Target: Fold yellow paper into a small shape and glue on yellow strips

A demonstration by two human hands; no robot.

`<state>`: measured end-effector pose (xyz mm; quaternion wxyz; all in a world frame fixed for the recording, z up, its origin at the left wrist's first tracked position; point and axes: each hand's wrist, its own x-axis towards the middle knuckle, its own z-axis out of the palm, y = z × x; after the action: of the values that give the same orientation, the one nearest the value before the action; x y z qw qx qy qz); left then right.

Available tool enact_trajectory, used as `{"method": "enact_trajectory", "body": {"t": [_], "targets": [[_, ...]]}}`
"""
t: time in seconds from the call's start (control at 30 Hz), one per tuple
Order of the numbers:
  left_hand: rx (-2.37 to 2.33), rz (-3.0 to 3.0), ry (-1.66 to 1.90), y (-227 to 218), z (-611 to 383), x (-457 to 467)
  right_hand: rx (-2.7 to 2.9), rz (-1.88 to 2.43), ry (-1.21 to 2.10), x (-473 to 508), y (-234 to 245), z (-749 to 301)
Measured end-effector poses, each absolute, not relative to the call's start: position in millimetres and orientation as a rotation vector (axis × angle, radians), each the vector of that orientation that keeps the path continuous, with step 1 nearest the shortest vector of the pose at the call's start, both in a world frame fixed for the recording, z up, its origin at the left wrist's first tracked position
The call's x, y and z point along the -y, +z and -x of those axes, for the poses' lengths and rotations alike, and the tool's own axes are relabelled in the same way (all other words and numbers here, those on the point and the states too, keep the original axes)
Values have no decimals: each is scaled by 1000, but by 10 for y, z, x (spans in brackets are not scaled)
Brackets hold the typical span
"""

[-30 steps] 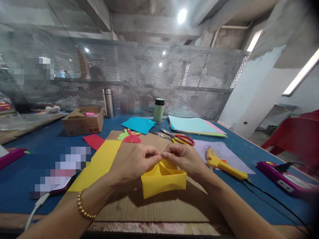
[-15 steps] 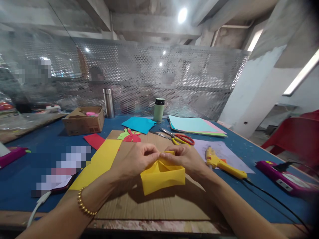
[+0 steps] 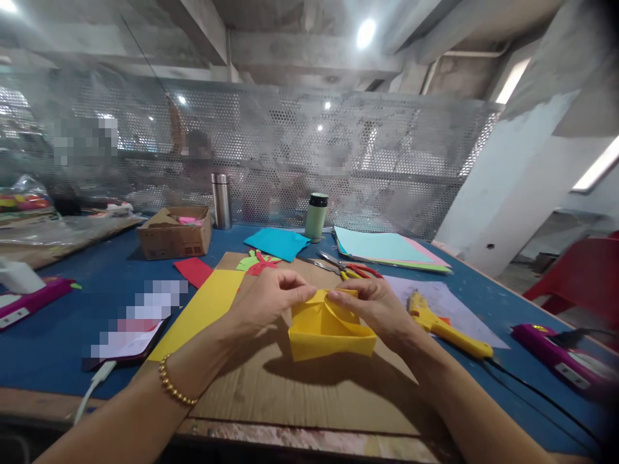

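A folded yellow paper point(image 3: 329, 330) is held just above a brown cardboard sheet point(image 3: 309, 393) in the middle of the table. My left hand point(image 3: 268, 304) pinches its upper left edge with thumb and fingers closed. My right hand point(image 3: 372, 308) pinches the upper right edge, fingers curled on the paper. The two hands almost meet above the fold. A gold bead bracelet point(image 3: 175, 386) sits on my left wrist.
A flat yellow sheet point(image 3: 203, 309) lies left of the hands, with a red piece point(image 3: 193, 270) and a phone point(image 3: 128, 335) beyond. A yellow glue gun point(image 3: 445, 325), scissors point(image 3: 345, 265), stacked coloured papers point(image 3: 387, 248), a cardboard box point(image 3: 175, 232) and two flasks point(image 3: 221, 200) ring the blue table point(image 3: 58, 322).
The yellow paper has been lifted a little and opened into a more box-like shape. Both hands keep their pinch. The view has shifted slightly, so everything sits further right.
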<state>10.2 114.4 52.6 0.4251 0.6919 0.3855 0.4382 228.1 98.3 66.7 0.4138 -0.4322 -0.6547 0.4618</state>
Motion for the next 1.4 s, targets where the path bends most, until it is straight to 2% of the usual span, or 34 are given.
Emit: {"method": "enact_trajectory", "body": {"t": [0.37, 0.67, 1.4], "targets": [[-950, -1798, 1048, 504, -101, -1163, 1649, 1099, 1246, -1004, 646, -2331], [-973, -1757, 913, 551, -169, -1038, 1758, 1148, 1188, -1003, 612, -2297], [-992, -1835, 1144, 488, -144, -1168, 1703, 1142, 1075, -1044, 575, -2320]]}}
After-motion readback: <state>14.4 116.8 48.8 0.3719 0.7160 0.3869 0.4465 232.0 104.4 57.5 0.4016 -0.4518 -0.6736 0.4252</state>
